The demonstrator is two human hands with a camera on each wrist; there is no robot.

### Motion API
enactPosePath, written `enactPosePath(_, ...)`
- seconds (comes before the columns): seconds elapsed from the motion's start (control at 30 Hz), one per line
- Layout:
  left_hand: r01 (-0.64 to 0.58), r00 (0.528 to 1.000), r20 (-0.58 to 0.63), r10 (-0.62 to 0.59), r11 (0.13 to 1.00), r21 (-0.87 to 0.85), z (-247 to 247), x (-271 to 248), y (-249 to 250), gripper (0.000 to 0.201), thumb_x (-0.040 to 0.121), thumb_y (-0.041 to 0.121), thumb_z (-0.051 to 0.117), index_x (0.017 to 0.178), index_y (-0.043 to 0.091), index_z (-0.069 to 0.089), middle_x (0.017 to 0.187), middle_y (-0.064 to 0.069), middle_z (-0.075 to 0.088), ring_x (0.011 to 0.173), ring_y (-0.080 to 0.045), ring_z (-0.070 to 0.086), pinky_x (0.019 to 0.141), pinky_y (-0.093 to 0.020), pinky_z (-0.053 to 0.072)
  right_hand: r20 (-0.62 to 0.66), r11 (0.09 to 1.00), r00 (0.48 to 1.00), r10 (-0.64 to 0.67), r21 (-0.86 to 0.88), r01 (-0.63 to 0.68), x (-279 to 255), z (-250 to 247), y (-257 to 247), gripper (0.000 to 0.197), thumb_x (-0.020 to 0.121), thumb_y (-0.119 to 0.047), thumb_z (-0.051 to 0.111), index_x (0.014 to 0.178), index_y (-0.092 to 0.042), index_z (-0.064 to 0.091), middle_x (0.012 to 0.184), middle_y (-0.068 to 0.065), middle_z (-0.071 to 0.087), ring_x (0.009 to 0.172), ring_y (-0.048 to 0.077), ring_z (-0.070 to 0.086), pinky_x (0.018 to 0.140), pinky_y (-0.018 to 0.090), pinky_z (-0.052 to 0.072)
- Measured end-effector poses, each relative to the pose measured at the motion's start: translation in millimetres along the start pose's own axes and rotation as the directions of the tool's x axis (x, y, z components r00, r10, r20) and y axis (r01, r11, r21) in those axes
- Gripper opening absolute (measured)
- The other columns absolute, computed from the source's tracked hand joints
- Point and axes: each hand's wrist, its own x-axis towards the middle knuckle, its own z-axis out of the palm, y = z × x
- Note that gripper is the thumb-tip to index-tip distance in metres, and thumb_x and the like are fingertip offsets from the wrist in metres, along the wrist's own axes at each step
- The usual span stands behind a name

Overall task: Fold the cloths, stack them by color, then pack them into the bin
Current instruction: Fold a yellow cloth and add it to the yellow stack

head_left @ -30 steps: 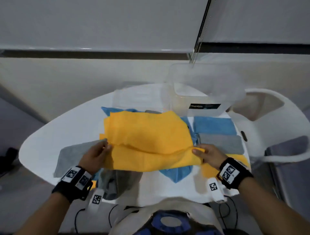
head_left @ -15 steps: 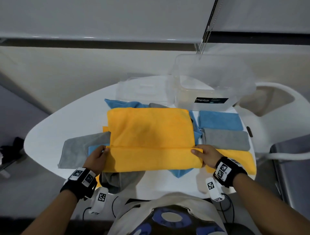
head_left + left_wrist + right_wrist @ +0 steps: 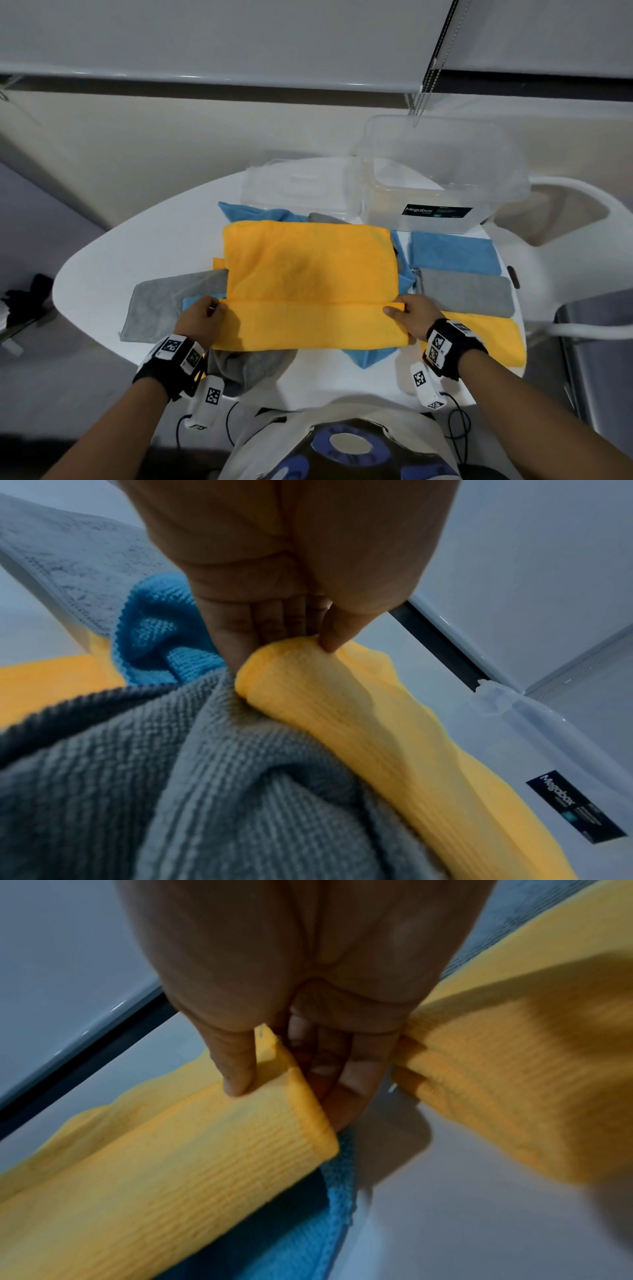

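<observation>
Pinching the orange cloth (image 3: pixel 308 274) at the fold's left end, the left hand (image 3: pixel 202 317) has thumb over and fingers under; a second ago the cloth was still billowing, and now it lies flat on the unfolded pile mid-table, its near band doubled over. At the fold's right end the right hand (image 3: pixel 416 315) pinches likewise. With that fold settled another seems due, before it joins the folded orange cloth (image 3: pixel 486 337) right of the pile, below the bin (image 3: pixel 442 178).
</observation>
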Motion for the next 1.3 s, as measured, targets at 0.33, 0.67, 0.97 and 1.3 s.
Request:
enactPosePath(0.33,0.040,0.999,-0.024,-0.038,0.996,0.085,-1,4,6,0.028,0.095,0.032,0.052,0.116,0.017,0.063,0.108,-0.014,0.067,0.100,-0.033,0.061,0.081,-0.036,0.050,-0.041,0.986,0.999,-0.008,-0.166,0.001,3,-7,-10,0.032,0.090,-0.047,0.062,0.086,-0.014,0.062,0.073,-0.002,0.056,0.066,0.008,0.048,0.056,0.024,0.031)
enactPosePath(0.67,-0.099,0.982,-0.163,0.097,0.995,-0.009,-38,44,68,0.015,0.088,0.022,0.061,0.102,0.016,0.065,0.098,-0.005,0.067,0.090,-0.025,0.061,0.079,-0.033,0.048,-0.241,0.999,0.970,-0.026,0.040,0.036,37,-45,-46,0.017,0.086,-0.027,0.070,0.092,-0.014,0.061,0.085,-0.003,0.062,0.086,0.019,0.060,0.068,0.023,0.041)
enactPosePath(0.97,-0.011,0.996,-0.093,0.018,0.997,0.083,-46,102,115,0.034,0.097,0.020,0.048,0.127,0.007,0.053,0.126,-0.019,0.058,0.115,-0.040,0.054,0.098,-0.044,0.043,-0.096,0.995,0.995,0.027,0.094,-0.018,90,-62,-79,0.063,0.094,-0.026,0.062,0.147,-0.014,0.029,0.147,0.014,0.043,0.130,0.033,0.047,0.106,0.040,0.039)
enactPosePath(1.3,-0.018,0.999,-0.042,0.019,1.000,0.022,-40,121,105,0.046,0.094,0.024,0.054,0.140,0.023,0.046,0.131,-0.010,0.058,0.118,-0.032,0.054,0.101,-0.042,0.044,-0.216,0.949,0.973,0.086,0.314,-0.014,107,-60,-81,0.038,0.089,-0.011,0.065,0.126,-0.017,0.059,0.090,-0.001,0.061,0.091,0.019,0.059,0.093,0.033,0.049)
